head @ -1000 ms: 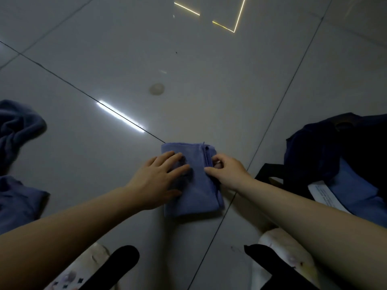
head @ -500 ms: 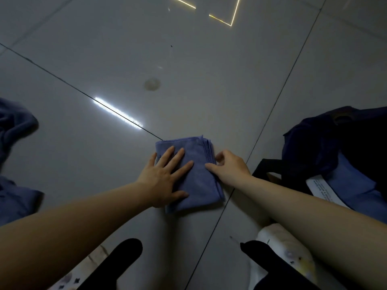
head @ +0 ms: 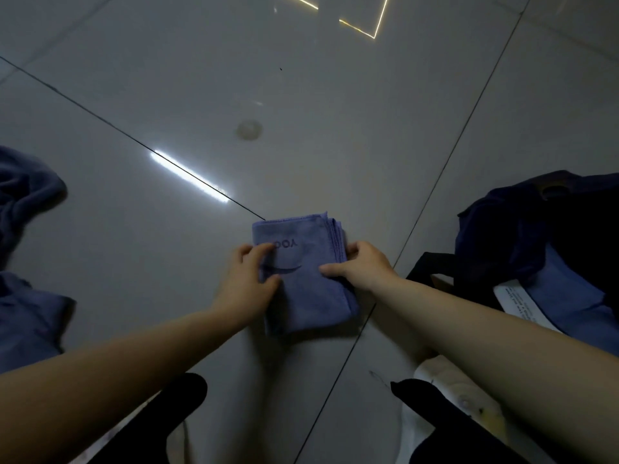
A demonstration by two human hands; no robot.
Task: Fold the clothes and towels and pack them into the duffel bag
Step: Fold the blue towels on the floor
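Note:
A folded blue towel (head: 310, 293) with dark printed letters lies on the tiled floor in front of me. My left hand (head: 246, 283) grips its left edge, fingers curled and thumb on top. My right hand (head: 363, 266) pinches the layered right edge, thumb on top and fingers tucked at the side. The dark navy duffel bag (head: 502, 236) stands open on the right, about a hand's width from the towel. A folded blue cloth (head: 569, 306) with a white label (head: 512, 296) lies inside it.
Crumpled blue clothes (head: 23, 202) lie at the far left, with another blue piece (head: 26, 323) below them. A black bag strap (head: 425, 266) lies on the floor by my right wrist. My knees and dark socks fill the bottom edge. Bare grey tiles stretch ahead.
My left hand slid from lying flat on the towel to its left edge and curled, uncovering the printed letters. My right thumb moved onto the towel's top.

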